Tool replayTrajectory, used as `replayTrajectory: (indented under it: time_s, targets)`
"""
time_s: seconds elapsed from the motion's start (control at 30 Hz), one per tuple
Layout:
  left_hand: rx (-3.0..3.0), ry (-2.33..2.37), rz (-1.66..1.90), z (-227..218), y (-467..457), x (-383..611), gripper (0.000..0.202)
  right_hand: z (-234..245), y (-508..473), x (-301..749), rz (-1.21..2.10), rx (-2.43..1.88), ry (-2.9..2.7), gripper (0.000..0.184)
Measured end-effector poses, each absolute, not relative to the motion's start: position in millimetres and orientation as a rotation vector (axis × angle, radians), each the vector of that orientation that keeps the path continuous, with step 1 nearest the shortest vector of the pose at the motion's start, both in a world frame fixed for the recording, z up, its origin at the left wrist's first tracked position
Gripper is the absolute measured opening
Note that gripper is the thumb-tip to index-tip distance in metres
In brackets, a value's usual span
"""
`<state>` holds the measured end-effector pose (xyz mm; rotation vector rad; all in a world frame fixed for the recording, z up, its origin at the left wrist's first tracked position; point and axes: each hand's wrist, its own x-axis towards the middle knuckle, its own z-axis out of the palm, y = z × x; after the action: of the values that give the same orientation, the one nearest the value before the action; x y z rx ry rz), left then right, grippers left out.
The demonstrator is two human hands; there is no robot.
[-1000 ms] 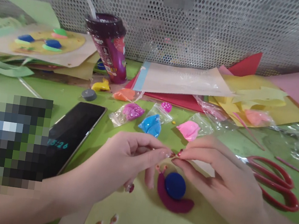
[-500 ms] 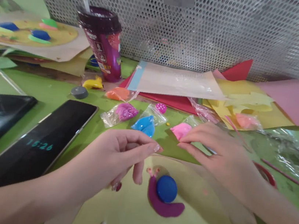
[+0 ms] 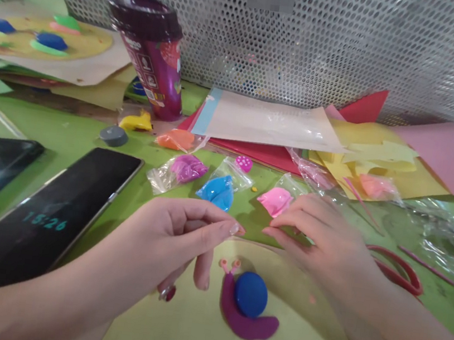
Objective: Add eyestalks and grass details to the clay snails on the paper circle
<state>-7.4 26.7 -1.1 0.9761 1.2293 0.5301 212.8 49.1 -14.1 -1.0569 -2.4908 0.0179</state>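
My left hand (image 3: 187, 237) is closed in a pinch above the sheet, thumb against index finger. A tiny pinkish bit may show at its tips, too small to make out. My right hand (image 3: 318, 242) faces it, finger and thumb slightly apart with nothing visible between them, close to a bag of pink clay (image 3: 275, 201). Below both hands, on the pale yellow paper (image 3: 186, 339), lies a clay snail with a purple body (image 3: 245, 324), a round blue shell (image 3: 250, 294) and pink eye stalks (image 3: 230, 265). A ring with a dark red stone (image 3: 168, 293) is on my left hand.
Bags of blue (image 3: 218, 191), purple (image 3: 188, 169) and orange clay (image 3: 175, 139) lie behind. Two phones (image 3: 55, 219) are at left, under a purple cup (image 3: 150, 58) with a straw. Red-handled scissors (image 3: 400, 273) lie by my right wrist. Paper sheets (image 3: 271, 123) line the mesh wall.
The view has shifted slightly, and more of the red scissors handle shows. My right thumb and fingertips have moved a little left and down. My left hand keeps its pinch.
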Motion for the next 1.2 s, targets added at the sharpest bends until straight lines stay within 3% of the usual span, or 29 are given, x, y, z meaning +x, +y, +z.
replayTrajectory:
  time_s: [0.33, 0.6, 0.83, 0.97, 1.2]
  targets:
    - [0.97, 1.174, 0.559, -6.3, 25.6, -9.4, 0.027, -16.4, 48.4, 211.9, 0.064, -1.062, -2.511, 0.013]
    - [0.957, 1.226, 0.532, 1.5, 26.1, -5.9, 0.025, -22.9, 50.0, 215.8, -0.163, -0.881, -2.565, 0.013]
    - [0.916, 1.293, 0.516, 15.4, 26.2, -2.6, 0.017, -11.2, 49.5, 212.5, 0.061, -0.988, -2.503, 0.012]
    - [0.912, 1.284, 0.529, 11.5, 26.1, -4.3, 0.017, -4.7, 47.9, 212.8, 0.158, -0.924, -2.483, 0.021]
    - [0.913, 1.3, 0.526, 14.9, 24.5, -2.5, 0.018, -7.5, 48.7, 213.8, 0.09, -0.825, -2.545, 0.018]
